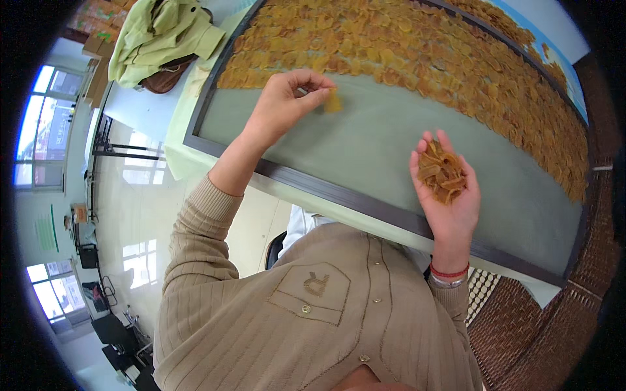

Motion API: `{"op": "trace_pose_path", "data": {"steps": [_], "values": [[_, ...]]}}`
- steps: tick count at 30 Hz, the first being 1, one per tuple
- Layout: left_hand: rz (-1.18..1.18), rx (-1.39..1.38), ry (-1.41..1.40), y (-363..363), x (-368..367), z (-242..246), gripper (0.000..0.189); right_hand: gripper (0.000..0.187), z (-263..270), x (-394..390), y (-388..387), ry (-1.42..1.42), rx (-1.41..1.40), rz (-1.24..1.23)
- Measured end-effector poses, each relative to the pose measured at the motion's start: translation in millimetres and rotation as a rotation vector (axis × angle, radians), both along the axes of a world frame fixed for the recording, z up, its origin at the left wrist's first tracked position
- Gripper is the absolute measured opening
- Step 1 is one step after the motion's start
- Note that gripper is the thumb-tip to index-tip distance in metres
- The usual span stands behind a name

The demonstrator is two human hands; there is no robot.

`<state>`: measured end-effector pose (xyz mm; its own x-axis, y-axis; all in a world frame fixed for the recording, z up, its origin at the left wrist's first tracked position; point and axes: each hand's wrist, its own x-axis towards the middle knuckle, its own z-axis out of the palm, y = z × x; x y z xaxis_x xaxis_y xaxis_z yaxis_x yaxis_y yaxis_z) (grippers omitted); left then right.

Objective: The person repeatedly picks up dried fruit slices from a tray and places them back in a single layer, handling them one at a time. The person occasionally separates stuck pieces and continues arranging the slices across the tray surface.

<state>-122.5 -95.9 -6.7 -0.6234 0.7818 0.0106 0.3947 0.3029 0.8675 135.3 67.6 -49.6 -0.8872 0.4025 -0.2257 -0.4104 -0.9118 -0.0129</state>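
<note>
Pinched between the thumb and forefinger of my left hand [293,100] is a thin amber slice [333,101], slightly blurred. It hangs just above the grey-green mesh [371,132] of a large dark-framed screen tray, close to the near edge of the laid slices. My right hand [452,210] is palm up over the tray's near right part, cupping a pile of curled brown-amber slices [440,173]. Overlapping rows of similar amber slices [391,44] cover the far part of the mesh. What the slices are made of I cannot tell.
The tray's dark frame [313,183] lies on a pale green cloth [176,151]. A light green jacket [161,39] rests at the upper left. More slices [518,32] lie beyond the far frame bar. Brown woven wicker [533,337] borders the right side.
</note>
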Motion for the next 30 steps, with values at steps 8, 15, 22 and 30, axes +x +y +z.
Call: {"op": "trace_pose_path", "data": {"steps": [8,15,22,30], "values": [[0.062,-0.075,0.331,-35.8,-46.8,-6.7,0.018,0.047,-1.0,-0.4,0.5,0.036,0.001,0.005],[0.151,-0.053,0.659,-37.1,-44.1,-10.8,0.018,0.047,-0.3,1.7,0.3,0.031,-0.005,-0.015],[0.155,-0.046,0.901,-55.9,-19.9,-18.2,0.015,0.046,-0.2,0.9,-1.0,0.046,-0.012,-0.007],[0.085,-0.194,1.142,-45.6,-16.4,-20.1,0.014,0.046,-0.7,2.4,-0.9,0.016,-0.011,-0.015]]}}
